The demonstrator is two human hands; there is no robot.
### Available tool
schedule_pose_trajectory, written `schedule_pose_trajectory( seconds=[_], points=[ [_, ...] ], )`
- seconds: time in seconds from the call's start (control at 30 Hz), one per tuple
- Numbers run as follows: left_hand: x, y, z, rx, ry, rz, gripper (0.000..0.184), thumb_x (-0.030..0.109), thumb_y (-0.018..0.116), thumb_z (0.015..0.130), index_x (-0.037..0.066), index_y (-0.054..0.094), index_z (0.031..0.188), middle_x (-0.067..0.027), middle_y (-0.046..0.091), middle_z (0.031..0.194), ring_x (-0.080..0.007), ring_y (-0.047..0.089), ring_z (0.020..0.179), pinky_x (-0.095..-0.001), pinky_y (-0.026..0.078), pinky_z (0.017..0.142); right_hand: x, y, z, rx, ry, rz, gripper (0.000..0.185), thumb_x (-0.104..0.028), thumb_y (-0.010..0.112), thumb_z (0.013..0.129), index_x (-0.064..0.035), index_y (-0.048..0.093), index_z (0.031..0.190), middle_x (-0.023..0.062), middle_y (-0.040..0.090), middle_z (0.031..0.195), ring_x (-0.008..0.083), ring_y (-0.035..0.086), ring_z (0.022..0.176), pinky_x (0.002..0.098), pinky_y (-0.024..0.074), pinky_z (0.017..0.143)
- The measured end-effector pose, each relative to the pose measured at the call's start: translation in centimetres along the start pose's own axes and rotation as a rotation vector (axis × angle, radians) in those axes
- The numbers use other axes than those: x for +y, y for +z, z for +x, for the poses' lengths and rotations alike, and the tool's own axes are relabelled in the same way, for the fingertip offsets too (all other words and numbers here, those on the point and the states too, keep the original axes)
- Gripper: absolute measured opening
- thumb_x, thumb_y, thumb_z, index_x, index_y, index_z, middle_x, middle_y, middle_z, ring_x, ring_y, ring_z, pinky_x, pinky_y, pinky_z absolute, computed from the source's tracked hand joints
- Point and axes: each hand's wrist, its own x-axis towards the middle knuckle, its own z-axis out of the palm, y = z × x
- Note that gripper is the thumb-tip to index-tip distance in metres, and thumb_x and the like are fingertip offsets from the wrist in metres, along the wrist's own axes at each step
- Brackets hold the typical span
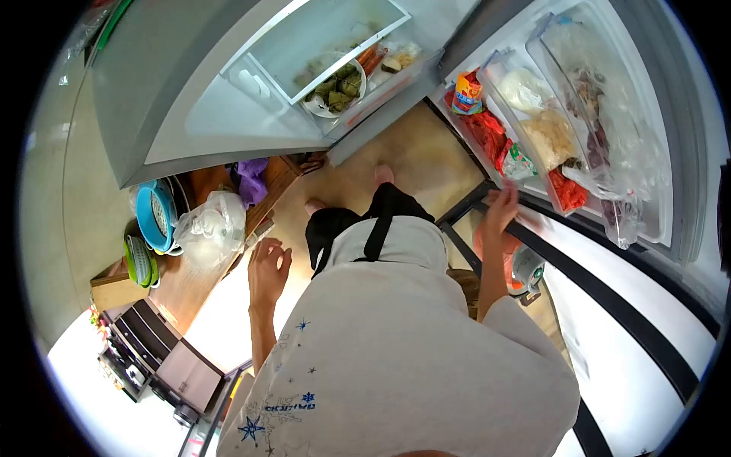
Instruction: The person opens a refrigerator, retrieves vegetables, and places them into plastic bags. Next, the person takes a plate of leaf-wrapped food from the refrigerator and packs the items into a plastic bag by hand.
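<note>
My left hand [268, 270] hangs in the air beside my body, fingers loosely bent and thumb apart, holding nothing. It is nearest to a wooden bench with a clear plastic bag [211, 227] on it. My right hand [500, 213] is beside the lower edge of the open fridge door [661, 137] on the right, next to a black metal frame [533, 233]. Its fingers are stretched out and slightly blurred, with nothing seen in them; whether it touches the frame or the door I cannot tell. Red plastic packages [488, 135] and bagged food [550, 137] fill the door's clear bins.
On the left, another fridge door [190, 99] stands open, its bins holding a plate of leaf-wrapped parcels [339, 90]. Below it, the wooden bench [199, 278] carries a blue basin [154, 217], a green basket [139, 259] and a purple cloth [252, 181]. Bare feet stand on the floor [411, 148].
</note>
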Motion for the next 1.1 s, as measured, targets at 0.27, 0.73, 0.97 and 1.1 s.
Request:
schedule_pose_trajectory(
  seconds=[0.27,0.73,0.97,1.1],
  points=[
    [-0.6,3.3,-4.6,-0.001,-0.157,-0.025,0.012,0.006,0.072,0.086,-0.002,0.064,0.081,-0.0124,0.063,0.098,-0.0334,0.064,0.088,-0.044,0.052,0.076,-4.0,20.9,-3.2,-0.715,0.552,0.452,0.056,-0.05,0.057,0.099,-0.0002,0.062,0.124,0.0104,0.069,0.101,0.0182,0.067,0.079,0.0325,0.0541,0.072],
    [1.9,5.3,-9.8,-0.012,-0.446,-0.111,0.009,0.005,0.07,0.088,-0.004,0.066,0.086,-0.0168,0.064,0.098,-0.0356,0.064,0.088,-0.0446,0.052,0.076,-6.2,36.9,0.2,-0.653,0.649,0.799,0.024,-0.036,0.058,0.098,-0.0145,0.048,0.093,0.0012,0.052,0.088,0.0175,0.056,0.088,0.0392,0.0489,0.087],
    [1.2,4.5,-8.6,0.003,-0.422,-0.094,0.009,0.003,0.068,0.088,-0.004,0.065,0.085,-0.0177,0.064,0.098,-0.0361,0.064,0.089,-0.0447,0.052,0.076,-6.9,32.6,-1.3,-0.643,0.603,0.688,0.026,-0.038,0.056,0.1,-0.0123,0.051,0.099,0.0018,0.054,0.094,0.0166,0.058,0.093,0.038,0.0503,0.088],
    [1.6,4.2,-7.5,-0.037,-0.373,-0.085,0.008,0.003,0.068,0.088,-0.004,0.065,0.087,-0.0177,0.064,0.099,-0.0366,0.064,0.09,-0.0454,0.052,0.078,-5.5,31.1,-1.1,-0.686,0.569,0.662,0.028,-0.039,0.056,0.1,-0.0113,0.051,0.103,0.0027,0.055,0.098,0.0172,0.058,0.096,0.0374,0.0515,0.089]
  ],
)
